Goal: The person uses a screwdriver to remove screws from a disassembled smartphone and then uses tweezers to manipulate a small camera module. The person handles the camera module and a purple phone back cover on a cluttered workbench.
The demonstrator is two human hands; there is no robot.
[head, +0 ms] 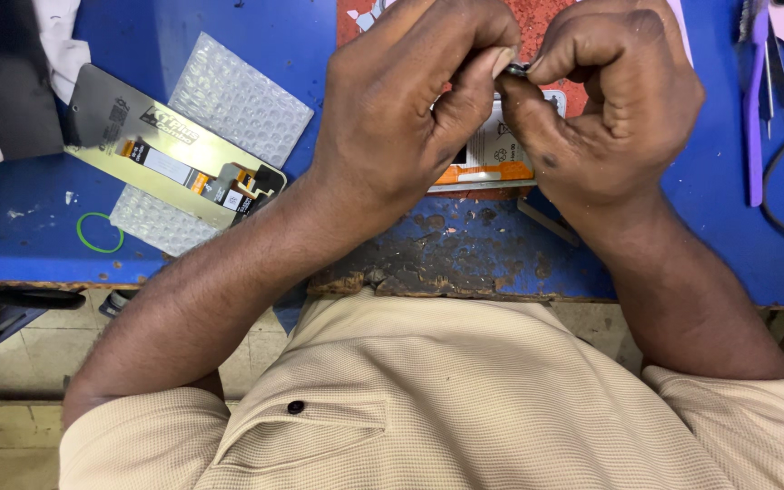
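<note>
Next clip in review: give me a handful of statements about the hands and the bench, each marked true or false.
1. Both hands pinch one small dark part between them. True.
2. The left hand rests flat on the bubble wrap. False: it is raised beside the right hand, clear of the wrap.
3. A green rubber band lies on the blue bench. True.
4. The replacement screen panel lies under the hands. False: it lies off to the left, on the bubble wrap.
5. Purple tools lie at the right. True.
</note>
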